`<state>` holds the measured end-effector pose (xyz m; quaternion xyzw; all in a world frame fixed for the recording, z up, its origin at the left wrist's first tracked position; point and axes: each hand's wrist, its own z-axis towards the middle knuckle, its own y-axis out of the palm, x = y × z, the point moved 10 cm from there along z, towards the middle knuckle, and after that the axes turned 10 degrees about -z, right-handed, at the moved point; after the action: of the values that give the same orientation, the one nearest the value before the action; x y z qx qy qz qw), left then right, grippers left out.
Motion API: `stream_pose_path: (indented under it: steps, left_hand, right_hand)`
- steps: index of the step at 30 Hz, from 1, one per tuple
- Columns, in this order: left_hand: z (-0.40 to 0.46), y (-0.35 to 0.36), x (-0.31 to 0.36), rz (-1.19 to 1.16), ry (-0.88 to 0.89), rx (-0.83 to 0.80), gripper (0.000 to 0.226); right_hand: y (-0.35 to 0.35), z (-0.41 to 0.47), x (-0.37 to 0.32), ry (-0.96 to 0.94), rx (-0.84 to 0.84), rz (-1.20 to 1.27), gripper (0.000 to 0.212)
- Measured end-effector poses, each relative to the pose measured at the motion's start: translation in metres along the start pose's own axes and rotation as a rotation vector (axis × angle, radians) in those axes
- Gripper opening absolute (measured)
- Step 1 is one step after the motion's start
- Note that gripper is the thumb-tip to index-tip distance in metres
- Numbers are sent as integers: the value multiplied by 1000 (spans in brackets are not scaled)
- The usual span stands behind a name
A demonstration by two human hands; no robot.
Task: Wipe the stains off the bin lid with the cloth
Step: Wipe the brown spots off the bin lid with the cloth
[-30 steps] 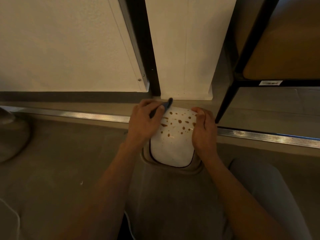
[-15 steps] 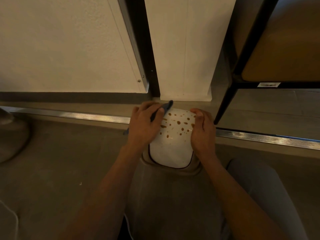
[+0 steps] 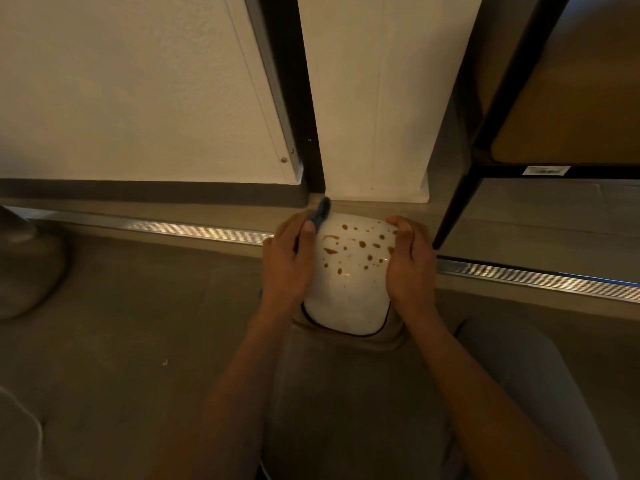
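A white bin lid (image 3: 346, 299) with a dark rim sits on a beige bin in front of me. Several brown stains (image 3: 362, 244) spot its far half; those near the left edge look smeared. My left hand (image 3: 285, 261) rests on the lid's left edge and grips a dark blue cloth (image 3: 321, 211), whose end sticks out past my fingers at the lid's far-left corner. My right hand (image 3: 410, 268) clasps the lid's right edge with fingers curled over the far-right corner. Most of the cloth is hidden under my left hand.
A black metal shelf frame (image 3: 460, 188) stands close on the right. A white wall panel and dark post (image 3: 298, 98) rise just behind the bin. A metal floor strip (image 3: 156, 226) runs across. A rounded grey object (image 3: 27, 268) lies at far left. My grey-trousered knee (image 3: 526, 375) is at lower right.
My left hand with the cloth has slid leftward off the lid's top to its left edge, smearing the nearest stains. My right hand has stayed on the right edge.
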<state>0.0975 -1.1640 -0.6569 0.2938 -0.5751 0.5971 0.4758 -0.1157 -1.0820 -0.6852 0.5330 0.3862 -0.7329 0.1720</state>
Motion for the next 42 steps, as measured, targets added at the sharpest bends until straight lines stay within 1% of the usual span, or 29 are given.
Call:
stream_pose_path:
  steps: [1, 4, 6, 8, 10, 13, 15, 17, 20, 22, 24, 26, 28, 31, 33, 34, 35, 37, 39, 42]
  left_hand:
    - [-17, -3, -5, -10, 24, 20, 39]
    - [-61, -9, -18, -5, -37, 58, 44]
    - [-66, -12, -21, -27, -34, 81, 44]
    - [-46, -16, -19, -31, -11, 86, 40]
    - [-14, -13, -12, -2, -13, 57, 31]
    - [30, 3, 3, 122, -11, -31, 31]
    - [42, 13, 8, 213, -11, -76, 33]
    - [32, 13, 11, 250, -6, -53, 32]
    - [-15, -3, 12, 190, 65, 74, 32]
    - [-46, -12, -4, 99, 16, 116, 34]
    - [-65, -17, -16, 59, -8, 142, 36]
    - [-60, -17, -18, 39, -21, 133, 34]
    - [-35, -14, -15, 47, -49, 104, 31]
    - [17, -2, 1, 127, -29, -17, 32]
    - [33, 11, 11, 106, -47, -106, 30]
    - [33, 16, 13, 82, -67, -123, 30]
    - [30, 17, 14, 66, -75, -116, 29]
    - [13, 12, 12, 66, -25, -62, 31]
    - [-14, 6, 1, 66, 13, -18, 37]
    - [-54, -2, -17, 56, -40, 28, 46]
  right_hand:
    - [0, 0, 0, 1, -3, 0, 36]
    - [1, 0, -1, 0, -17, -4, 37]
    - [1, 0, -2, -5, -27, -7, 36]
    - [2, 0, -2, -6, -35, -6, 36]
    - [3, 0, -3, -7, -39, -6, 37]
    - [2, 1, -2, -1, -39, -12, 36]
    - [2, 1, -1, 6, -36, -2, 34]
    - [2, 1, -1, 3, -26, -1, 34]
    - [1, 0, -2, -9, -21, -7, 34]
    - [1, 0, -3, -14, -21, -11, 34]
    - [2, 1, -2, -15, -25, -10, 33]
    - [3, 1, -1, -12, -35, -6, 34]
    - [4, 1, -1, -11, -47, -4, 35]
    - [4, 1, -1, -7, -52, -16, 34]
    - [4, 1, 0, 1, -53, -12, 34]
    - [3, 0, 0, 6, -52, -6, 34]
    - [3, 0, 1, 7, -47, -4, 34]
    - [2, 0, -1, -2, -31, -10, 35]
    - [1, 0, -3, -9, -18, -17, 35]
    - [2, 1, -1, -2, -24, -16, 34]
